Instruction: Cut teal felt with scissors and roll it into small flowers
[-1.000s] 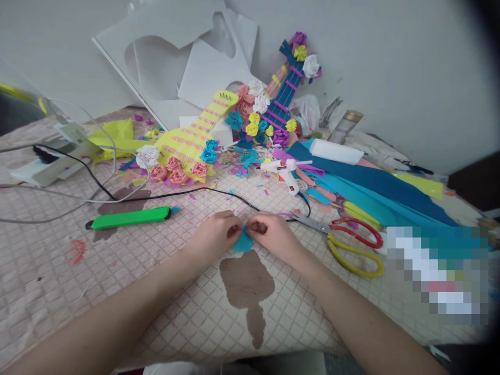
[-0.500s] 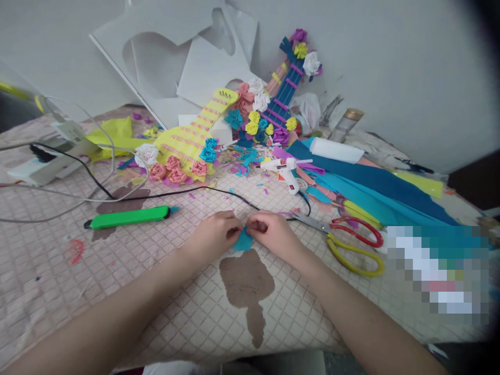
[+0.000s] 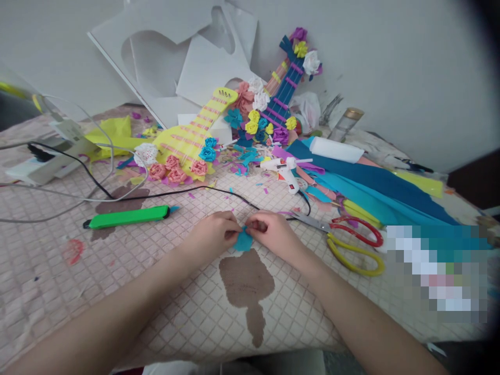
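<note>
holds a small piece of blue paper [image 3: 245, 241] low over the middle of a diamond-quilted tablecloth [image 3: 187, 328]. pinches its upper edge from the left with the left hand [image 3: 214, 233], thumb and index fingertip closed together on it, other fingers curled in. pinches the same edge from the right with the right hand [image 3: 273, 233], thumb and index tip likewise closed, only a narrow gap between the two hands. lets the rest of the paper spread nearer than the fingertips; cannot tell about its contact with the cloth.

just nearer than the paper, a brown patch [image 3: 247, 281] on the tablecloth. just beside the right hand, large scissors [image 3: 323, 227] with one red and one yellow handle, blades toward the hand. to the left of the left hand, a flat green tool [image 3: 128, 217] with black ends.

beyond the hands, a black cord [image 3: 203, 187] running across from near a white power strip [image 3: 42, 169], and a white hot glue gun [image 3: 287, 177] lying on its side. farther back, a yellow paper guitar [image 3: 183, 140] trimmed with paper flowers [image 3: 175, 174], then a blue paper guitar [image 3: 287, 91] leaning upright. behind both, white boards [image 3: 211, 67] with cut-out shapes. to the right, blue sheets [image 3: 375, 177] under a white roll [image 3: 336, 150]. at far right, a pixelated area [image 3: 445, 271], contents unreadable.
</note>
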The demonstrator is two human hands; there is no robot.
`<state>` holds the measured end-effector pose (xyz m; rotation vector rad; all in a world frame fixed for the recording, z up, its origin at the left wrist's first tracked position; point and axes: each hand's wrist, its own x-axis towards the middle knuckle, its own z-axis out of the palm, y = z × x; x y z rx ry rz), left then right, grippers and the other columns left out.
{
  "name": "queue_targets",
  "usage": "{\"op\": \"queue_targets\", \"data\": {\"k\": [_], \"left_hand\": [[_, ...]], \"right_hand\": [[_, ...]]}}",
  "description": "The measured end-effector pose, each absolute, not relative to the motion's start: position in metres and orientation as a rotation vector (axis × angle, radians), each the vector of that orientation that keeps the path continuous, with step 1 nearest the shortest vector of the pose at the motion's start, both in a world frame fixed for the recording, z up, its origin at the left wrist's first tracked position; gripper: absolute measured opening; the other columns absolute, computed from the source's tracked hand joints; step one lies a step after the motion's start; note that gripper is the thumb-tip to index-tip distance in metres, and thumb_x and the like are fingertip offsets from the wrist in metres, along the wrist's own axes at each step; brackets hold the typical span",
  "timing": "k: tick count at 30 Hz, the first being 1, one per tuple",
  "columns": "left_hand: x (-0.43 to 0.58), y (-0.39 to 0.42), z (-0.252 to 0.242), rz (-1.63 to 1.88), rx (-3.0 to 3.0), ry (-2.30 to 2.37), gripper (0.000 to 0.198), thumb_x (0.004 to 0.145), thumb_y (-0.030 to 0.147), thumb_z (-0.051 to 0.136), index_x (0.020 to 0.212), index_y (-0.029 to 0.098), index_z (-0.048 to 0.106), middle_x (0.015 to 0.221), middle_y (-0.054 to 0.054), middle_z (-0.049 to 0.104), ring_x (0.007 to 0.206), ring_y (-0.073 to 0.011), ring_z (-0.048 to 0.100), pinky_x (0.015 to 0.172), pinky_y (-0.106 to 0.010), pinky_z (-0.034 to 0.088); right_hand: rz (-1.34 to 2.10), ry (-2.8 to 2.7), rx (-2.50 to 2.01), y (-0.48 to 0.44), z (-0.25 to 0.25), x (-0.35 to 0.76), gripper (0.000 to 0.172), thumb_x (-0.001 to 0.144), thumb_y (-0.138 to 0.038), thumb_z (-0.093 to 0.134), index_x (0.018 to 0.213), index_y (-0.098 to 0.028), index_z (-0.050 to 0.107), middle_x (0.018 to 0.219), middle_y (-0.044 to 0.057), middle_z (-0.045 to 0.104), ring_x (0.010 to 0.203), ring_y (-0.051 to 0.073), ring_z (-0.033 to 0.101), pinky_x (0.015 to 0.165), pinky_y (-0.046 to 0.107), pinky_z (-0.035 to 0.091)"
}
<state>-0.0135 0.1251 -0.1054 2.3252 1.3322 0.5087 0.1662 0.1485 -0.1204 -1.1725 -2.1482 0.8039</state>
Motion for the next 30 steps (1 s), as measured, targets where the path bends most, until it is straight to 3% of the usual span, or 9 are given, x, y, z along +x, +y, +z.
{"op": "queue_targets", "data": {"k": [20,30], "left_hand": [[-0.0126,0.1223,-0.1013,0.376,2.376,1.373,0.022,0.081,0.013,0.050,0.084,0.022,0.070,0.083,-0.002,0.060,0.074,-0.0131,0.057,0.066,-0.023,0.043],[-0.0186,0.1269,-0.1061,0.450,2.416,1.271,0.021,0.082,0.016,0.050,0.079,0.019,0.070,0.080,-0.003,0.060,0.069,-0.0118,0.057,0.064,-0.022,0.043]], "right_hand": [[0.816,-2.192,-1.175,0.1464,-0.1174,0.1659,0.015,0.070,-0.004,0.062,0.074,-0.017,0.068,0.068,-0.002,0.054,0.057,0.008,0.047,0.055,0.021,0.037],[0.803,-2.237,-1.188,0.1457,-0.1184,0.1670,0.019,0.076,-0.010,0.059,0.082,-0.022,0.072,0.079,0.002,0.062,0.067,0.012,0.057,0.062,0.024,0.043]]}}
